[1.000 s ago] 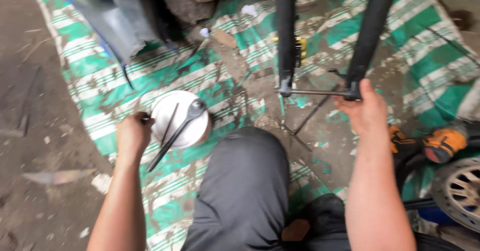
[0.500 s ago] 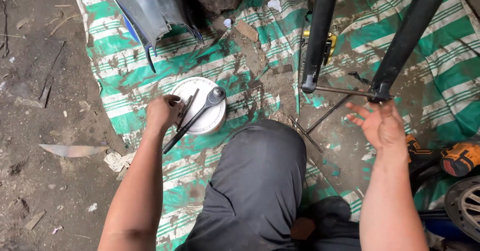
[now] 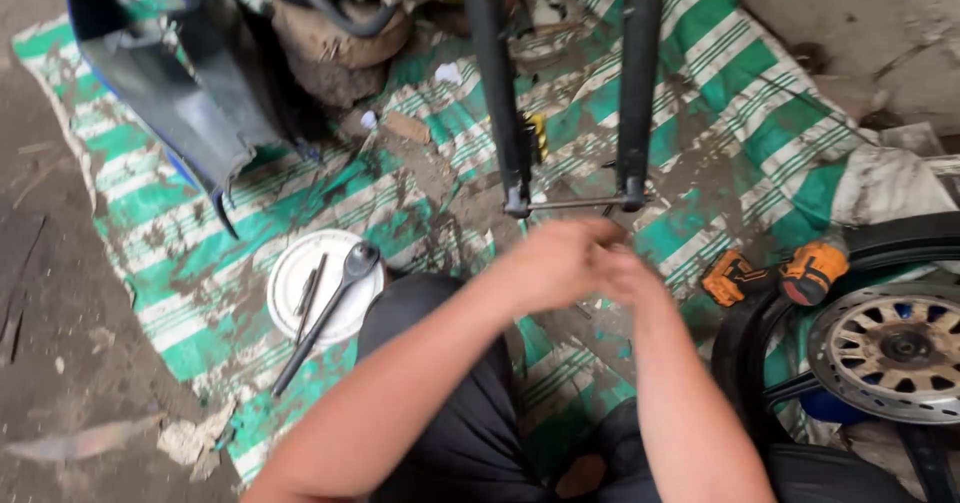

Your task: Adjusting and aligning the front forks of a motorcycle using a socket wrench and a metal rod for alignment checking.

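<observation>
Both hands meet just under the fork axle (image 3: 575,204); left hand (image 3: 545,263) and right hand (image 3: 625,273) are blurred, grip unclear. I'd steady the fork legs (image 3: 640,83) first.

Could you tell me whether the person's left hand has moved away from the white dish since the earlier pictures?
Yes. The left hand has left the white dish and gone right, meeting the right hand just below the fork's axle rod.

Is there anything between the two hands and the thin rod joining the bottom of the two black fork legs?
Nothing visible. The left hand and right hand meet just below the thin rod, with only muddy striped tarp behind. Whether they hold something small is blurred.
</observation>
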